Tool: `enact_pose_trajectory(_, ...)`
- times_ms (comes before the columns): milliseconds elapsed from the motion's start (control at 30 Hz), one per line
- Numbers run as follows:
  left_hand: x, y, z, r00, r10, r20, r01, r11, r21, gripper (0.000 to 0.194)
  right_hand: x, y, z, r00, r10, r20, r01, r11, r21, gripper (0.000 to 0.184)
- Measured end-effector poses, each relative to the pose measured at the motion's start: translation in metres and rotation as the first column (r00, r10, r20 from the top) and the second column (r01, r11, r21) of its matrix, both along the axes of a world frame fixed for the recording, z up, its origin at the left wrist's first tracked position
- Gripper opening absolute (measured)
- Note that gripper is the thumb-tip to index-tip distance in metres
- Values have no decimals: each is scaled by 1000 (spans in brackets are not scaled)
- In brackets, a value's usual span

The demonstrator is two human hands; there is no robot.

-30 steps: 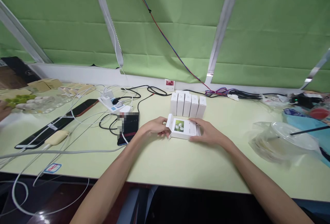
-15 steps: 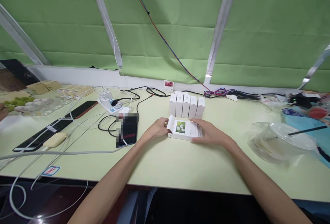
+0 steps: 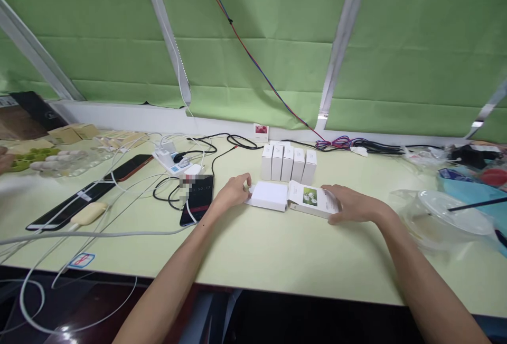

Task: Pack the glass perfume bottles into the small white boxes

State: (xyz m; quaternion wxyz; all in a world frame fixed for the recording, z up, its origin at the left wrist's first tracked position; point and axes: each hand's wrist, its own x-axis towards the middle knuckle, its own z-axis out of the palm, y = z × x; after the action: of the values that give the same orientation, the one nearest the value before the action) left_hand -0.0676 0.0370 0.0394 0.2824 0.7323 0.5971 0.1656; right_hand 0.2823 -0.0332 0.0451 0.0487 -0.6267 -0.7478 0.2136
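The grip of the right hand (image 3: 352,204) is clasping the box (image 3: 312,200) by its right end, thumb on the near side and fingers on the far side, probably to leave the left end free. The left hand (image 3: 229,193) is curling beside the left end of the white insert (image 3: 270,195); whether its grip is pinching cannot be told. With a hand at either outer end, the two pieces are probably being kept in line.

Both are lying on the worktop (image 3: 277,254), nearer the person than the row of cartons (image 3: 288,163): the insert before its left part, the box before its right. Their facing ends are just beside each other.

The box is showing a photo (image 3: 310,196) of white flowers on green, with print too small to read; a flap (image 3: 293,191) is standing out at its left end. The insert is looking plain.

Left of the row, a phone (image 3: 203,196) is lying; right of it, a lidded cup (image 3: 455,211) is standing.
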Motion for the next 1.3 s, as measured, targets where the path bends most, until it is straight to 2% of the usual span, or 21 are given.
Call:
enact_pose_trajectory(100,-1,0,6,998,-57,30,58,997,-47,22,1,0,-1,1000,-29,5,29,998,49,94)
enact_pose_trajectory(233,-4,0,11,988,-124,94,133,986,-98,30,-7,5,-6,997,58,-47,-54,996,75,80)
enact_pose_trajectory(367,-6,2,11,979,-153,131,169,978,-121,36,-10,9,-11,997,59,-52,-54,995,88,80)
enact_pose_trajectory(467,-5,2,10,974,-166,152,187,973,-136,34,-7,7,-8,991,56,-124,-40,991,128,80)
enact_pose_trajectory(567,-4,2,10,972,-164,171,190,970,-149,31,-3,2,1,961,43,-272,-18,995,94,82)
enact_pose_trajectory(633,-2,1,9,971,-156,179,183,972,-146,29,-1,0,6,902,54,-427,-29,997,65,81)
enact_pose_trajectory(733,0,3,6,975,-138,177,163,977,-134,30,2,1,9,728,41,-684,25,996,86,81)
enact_pose_trajectory(800,1,4,3,977,-130,171,152,980,-125,31,2,5,7,580,-15,-815,165,981,99,83)
enact_pose_trajectory(867,2,5,1,978,-126,169,147,982,-115,31,2,10,4,452,-99,-886,329,942,62,88)
enact_pose_trajectory(933,3,6,-1,978,-123,168,142,984,-107,30,4,16,0,390,-223,-894,486,874,-6,94)
enact_pose_trajectory(1000,4,6,-1,979,-120,165,138,985,-101,27,7,21,-6,409,-372,-833,636,771,-32,101)
enact_pose_trajectory(1067,4,6,-2,979,-117,165,133,987,-93,22,11,23,-12,486,-509,-710,739,674,23,107)
enact_pose_trajectory(1100,4,6,-2,979,-116,166,132,987,-88,20,13,24,-15,531,-559,-636,760,646,67,109)
enact_pose_trajectory(1167,4,6,-2,979,-112,168,126,989,-76,20,14,24,-20,616,-616,-491,753,643,138,111)
enact_pose_trajectory(1300,4,7,-2,981,-99,168,106,994,-33,25,9,25,-29,717,-651,-251,695,699,171,100)
